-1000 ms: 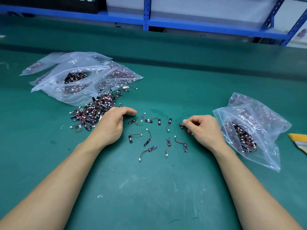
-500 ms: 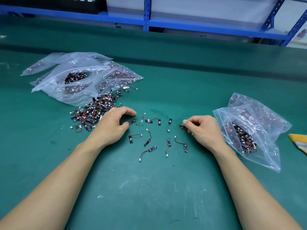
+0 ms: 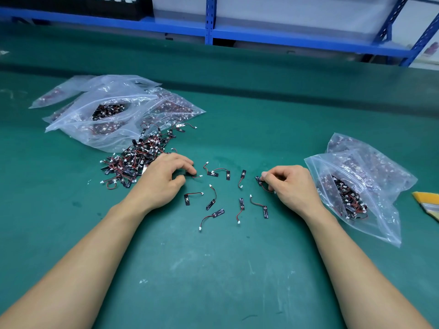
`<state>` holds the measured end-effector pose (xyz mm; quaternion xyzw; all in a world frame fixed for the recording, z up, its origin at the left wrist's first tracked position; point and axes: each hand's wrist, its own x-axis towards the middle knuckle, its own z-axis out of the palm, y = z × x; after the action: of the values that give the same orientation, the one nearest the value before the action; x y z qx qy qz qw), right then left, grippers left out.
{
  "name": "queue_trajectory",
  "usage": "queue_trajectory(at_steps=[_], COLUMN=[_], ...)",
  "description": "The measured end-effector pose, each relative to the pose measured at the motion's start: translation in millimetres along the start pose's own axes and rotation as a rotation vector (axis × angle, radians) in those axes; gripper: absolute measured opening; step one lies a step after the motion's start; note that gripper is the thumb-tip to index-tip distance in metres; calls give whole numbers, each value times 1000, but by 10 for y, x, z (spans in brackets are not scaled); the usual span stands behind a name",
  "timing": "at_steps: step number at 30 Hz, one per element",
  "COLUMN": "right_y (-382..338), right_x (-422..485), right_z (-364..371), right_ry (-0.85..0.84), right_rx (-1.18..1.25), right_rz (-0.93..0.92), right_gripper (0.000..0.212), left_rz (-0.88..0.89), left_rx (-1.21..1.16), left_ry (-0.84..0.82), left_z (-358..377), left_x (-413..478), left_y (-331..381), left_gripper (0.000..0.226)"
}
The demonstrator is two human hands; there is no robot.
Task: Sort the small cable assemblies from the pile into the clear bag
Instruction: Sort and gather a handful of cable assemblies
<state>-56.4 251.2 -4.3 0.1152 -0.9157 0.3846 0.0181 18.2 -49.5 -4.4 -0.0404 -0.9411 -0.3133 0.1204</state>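
Nearest us there's bare dark-green bench mat (image 3: 213, 269), and just beyond it roughly ten loose cable assemblies (image 3: 215, 203), small black tabs on thin red-and-black wires with white plugs, lie singly between the two hands. The right hand (image 3: 292, 184) pinches one black-tabbed assembly (image 3: 259, 181) between thumb and forefinger, close to the open-mouthed clear zip bag (image 3: 384, 224) just to its right, which already holds a dark heap. The left hand (image 3: 164, 179) is curled, forefinger tip down on another red-wired assembly (image 3: 197, 176); pinch or plain press, I cannot tell. Right behind it the tangled pile (image 3: 133, 162) is big, so by my reckoning most of the job remains. Farther back lie filled clear bags (image 3: 114, 110), then blue metal shelving (image 3: 209, 32).
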Motion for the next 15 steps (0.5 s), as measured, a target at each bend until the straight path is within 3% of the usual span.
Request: queue_trajectory(at_steps=[15], right_y=[20], right_x=[4], right_z=[4], right_ry=[15], right_rx=[42], right_rz=[-11], right_gripper=[19], left_rz=[-53], left_rx=[-40], left_ry=[-8], left_z=[4], left_x=[-11], left_y=[-18], left_gripper=[49])
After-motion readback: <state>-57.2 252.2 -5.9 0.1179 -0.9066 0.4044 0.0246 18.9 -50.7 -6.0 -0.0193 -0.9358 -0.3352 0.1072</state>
